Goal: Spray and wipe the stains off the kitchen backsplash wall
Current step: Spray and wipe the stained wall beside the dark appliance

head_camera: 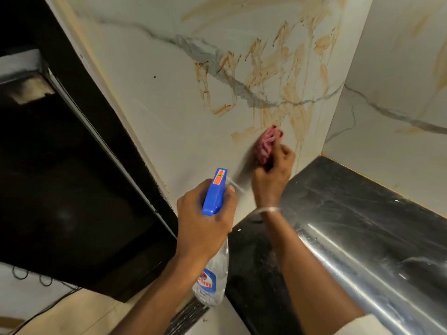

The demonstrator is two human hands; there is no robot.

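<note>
The white marble-look backsplash wall (169, 97) carries brown-orange smeared stains (278, 76) across its right half. My right hand (273, 175) grips a bunched pink cloth (267, 142) and presses it against the wall at the lower edge of the stains; the hand is blurred. My left hand (205, 218) holds a clear spray bottle (214, 269) by its neck, a finger at the trigger. Its blue spray head (216, 192) points at the wall just left of the cloth. A thin bangle sits on my right wrist.
A black glossy countertop (362, 213) runs along the wall at the lower right and meets a second marble wall (391, 93) in the corner. A dark cabinet or hood (72, 177) fills the left side. A black cable (31, 279) hangs at the lower left.
</note>
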